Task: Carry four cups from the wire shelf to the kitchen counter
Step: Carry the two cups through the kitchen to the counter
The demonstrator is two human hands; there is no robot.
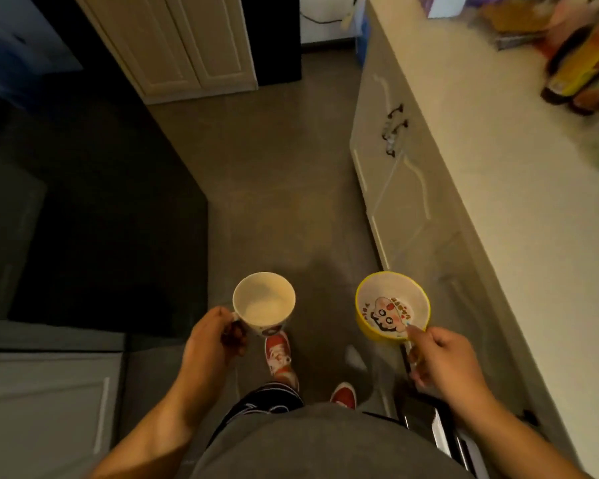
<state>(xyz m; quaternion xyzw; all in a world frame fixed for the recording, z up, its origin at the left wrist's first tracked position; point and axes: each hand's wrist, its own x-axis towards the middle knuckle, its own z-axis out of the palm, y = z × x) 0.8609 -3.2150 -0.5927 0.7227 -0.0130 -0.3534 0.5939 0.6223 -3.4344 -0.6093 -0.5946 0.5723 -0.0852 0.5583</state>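
My left hand (211, 340) grips the handle of a white cup (263, 302), held upright over the floor. In my right hand (440, 361) is a yellow cup (393, 305) with a cartoon face printed inside, held by its handle, also upright. Both cups look empty. The pale kitchen counter (498, 160) runs along the right side, just right of the yellow cup and higher up in the view. The wire shelf is out of view.
Packets and bottles (581, 63) crowd the counter's far right end. Below it are cream cabinet doors (395, 188) with dark handles. A tall cream cupboard (187, 46) stands ahead on the left. Grey floor (274, 184) stretches ahead; my red shoes (281, 357) are below.
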